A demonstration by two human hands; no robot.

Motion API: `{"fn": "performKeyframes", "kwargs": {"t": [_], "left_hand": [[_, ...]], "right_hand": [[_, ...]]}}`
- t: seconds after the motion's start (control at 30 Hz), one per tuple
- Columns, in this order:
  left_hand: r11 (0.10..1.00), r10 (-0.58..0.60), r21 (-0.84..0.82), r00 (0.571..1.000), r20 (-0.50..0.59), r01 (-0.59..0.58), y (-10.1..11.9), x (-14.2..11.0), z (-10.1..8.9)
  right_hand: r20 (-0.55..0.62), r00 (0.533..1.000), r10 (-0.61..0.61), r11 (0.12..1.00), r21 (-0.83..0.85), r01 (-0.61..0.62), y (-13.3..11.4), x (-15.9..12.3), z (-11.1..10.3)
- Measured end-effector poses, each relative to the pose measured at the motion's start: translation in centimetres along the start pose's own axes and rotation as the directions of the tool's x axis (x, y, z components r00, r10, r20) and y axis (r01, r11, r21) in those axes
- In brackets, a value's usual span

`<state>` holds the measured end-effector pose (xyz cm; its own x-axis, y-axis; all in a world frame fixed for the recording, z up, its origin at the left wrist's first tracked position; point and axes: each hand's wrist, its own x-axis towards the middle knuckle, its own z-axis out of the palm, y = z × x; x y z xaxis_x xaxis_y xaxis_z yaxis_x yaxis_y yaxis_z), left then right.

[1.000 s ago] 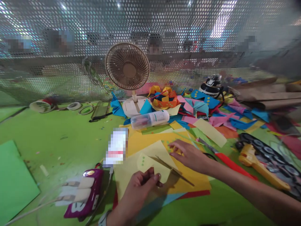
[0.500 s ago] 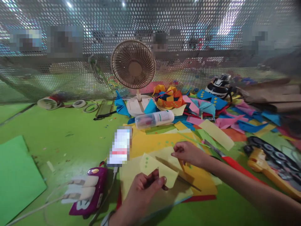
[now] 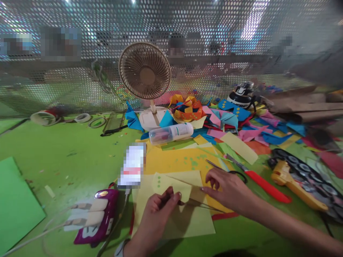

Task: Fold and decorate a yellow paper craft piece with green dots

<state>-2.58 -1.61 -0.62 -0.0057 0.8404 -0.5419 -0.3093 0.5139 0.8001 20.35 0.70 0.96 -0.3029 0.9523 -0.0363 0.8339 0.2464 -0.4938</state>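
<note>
My left hand (image 3: 158, 210) pinches a small folded piece of pale yellow paper (image 3: 175, 186) with a column of green dots. Beneath it lies a larger pale yellow sheet (image 3: 195, 226) on an orange-yellow sheet (image 3: 163, 160). To the right, my right hand (image 3: 227, 189) is apart from the folded piece, thumb stretched out and fingers loosely curled, with nothing visible in it. A thin pair of tweezers (image 3: 207, 206) seems to lie between the hands. Just behind my right hand are dark-handled scissors (image 3: 237, 174), partly hidden.
A phone (image 3: 132, 166) and purple power bank (image 3: 103, 214) lie left, joined by cables. A fan (image 3: 146, 73) stands behind a clear bottle (image 3: 171, 133). Folded coloured papers (image 3: 225, 121) crowd the back right. A red-handled tool (image 3: 268, 185) and yellow glue gun (image 3: 297, 189) lie right.
My right hand has moved away from the paper and down to the right, its pinch loosened. My left hand still holds the folded piece. The view has shifted slightly.
</note>
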Motion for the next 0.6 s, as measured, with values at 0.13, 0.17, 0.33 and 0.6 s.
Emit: {"fn": "performKeyframes", "kwargs": {"t": [0.13,0.17,0.33,0.6], "left_hand": [[0.985,0.017,-0.171,1.000,-0.008,-0.018,0.6,0.5,-0.2],[0.979,0.027,-0.203,1.000,-0.004,-0.027,0.8,0.7,-0.2],[0.951,0.085,-0.297,0.996,-0.017,-0.086,1.4,1.1,-0.4],[0.921,0.123,-0.363,0.989,-0.079,-0.143,2.0,1.7,0.0]], "right_hand": [[0.086,0.965,-0.248,0.962,-0.093,0.256,-0.1,-2.6,0.7],[0.091,0.960,-0.265,0.955,-0.109,0.274,0.0,-2.9,0.9],[0.067,0.988,-0.136,0.991,-0.001,0.136,0.7,-3.0,0.7],[0.135,0.979,0.150,0.677,0.708,-0.201,0.6,-1.9,-3.7]]}}
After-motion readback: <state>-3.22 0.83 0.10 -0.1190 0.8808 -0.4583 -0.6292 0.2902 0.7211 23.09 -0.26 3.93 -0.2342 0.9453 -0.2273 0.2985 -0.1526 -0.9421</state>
